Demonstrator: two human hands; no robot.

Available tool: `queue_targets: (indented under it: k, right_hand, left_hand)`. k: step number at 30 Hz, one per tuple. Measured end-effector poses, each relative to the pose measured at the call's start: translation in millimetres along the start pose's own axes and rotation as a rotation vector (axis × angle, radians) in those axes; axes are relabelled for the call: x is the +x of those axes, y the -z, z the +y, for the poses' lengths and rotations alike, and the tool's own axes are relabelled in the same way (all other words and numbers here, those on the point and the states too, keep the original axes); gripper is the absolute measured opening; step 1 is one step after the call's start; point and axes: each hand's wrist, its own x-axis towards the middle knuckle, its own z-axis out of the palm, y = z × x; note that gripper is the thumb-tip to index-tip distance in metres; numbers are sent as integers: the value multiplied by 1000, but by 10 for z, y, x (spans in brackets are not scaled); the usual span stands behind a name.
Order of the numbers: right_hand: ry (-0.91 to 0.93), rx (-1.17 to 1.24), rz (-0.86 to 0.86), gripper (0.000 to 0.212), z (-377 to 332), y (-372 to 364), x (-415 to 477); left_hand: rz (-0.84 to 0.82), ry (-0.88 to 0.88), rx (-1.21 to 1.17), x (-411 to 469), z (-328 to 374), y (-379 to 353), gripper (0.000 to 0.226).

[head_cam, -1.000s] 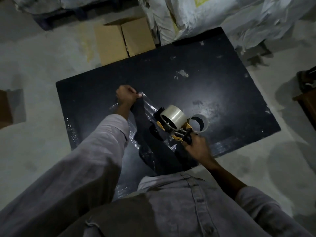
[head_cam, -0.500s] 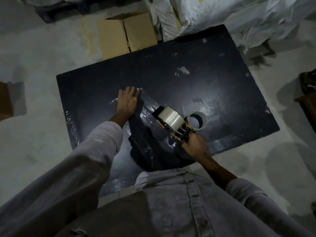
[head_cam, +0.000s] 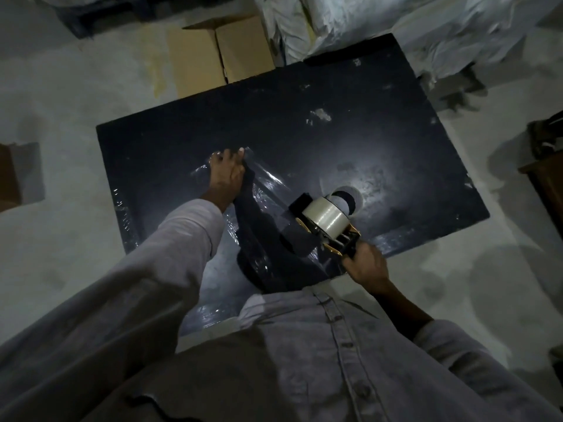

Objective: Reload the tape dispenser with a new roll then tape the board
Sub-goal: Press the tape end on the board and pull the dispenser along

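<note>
Head view, looking down: a large black board (head_cam: 304, 141) is seen lying flat on a pale grey concrete floor (head_cam: 61, 102). Its dark surface is marked by small light scuffs and a glare patch near a round hole (head_cam: 350, 197) toward the near right side. Crinkled clear tape (head_cam: 268, 181) is laid across the board's near-left part. At the far edge an opened cardboard box (head_cam: 219, 53) is placed just beside the board, and white sacks (head_cam: 365, 22) are heaped behind the far right corner. A brown box (head_cam: 12, 175) is partly shown at the left margin, well apart from the board. No legible writing or brand is shown.

The left hand (head_cam: 227, 175) is pressed palm-down on the tape, fingers spread flat, nothing being gripped. The right hand's (head_cam: 365, 266) grip is closed around the handle of the tape dispenser (head_cam: 332, 236), which is held near the board's near edge. A clear tape roll (head_cam: 326, 219) is mounted on the dispenser, partly covering the hole behind it. Grey shirt sleeves (head_cam: 170, 254) are seen on both arms.
</note>
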Motion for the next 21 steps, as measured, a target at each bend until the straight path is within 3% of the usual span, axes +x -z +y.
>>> queue_targets:
  k: [4, 11, 17, 21]
  right_hand:
    - [-64, -10, 43, 49, 200, -30, -90]
    - [-52, 1, 75, 38, 148, -119, -172]
    - [-56, -12, 73, 43, 246, -157, -268]
    - [-132, -11, 134, 50, 723, -192, -422]
  left_hand:
    - [-62, 54, -49, 12, 52, -15, 70]
    - [-341, 18, 25, 25, 2, 123, 89]
    - [-309, 11, 76, -7, 109, 106, 90]
    - [-337, -36, -2, 21, 139, 33, 90]
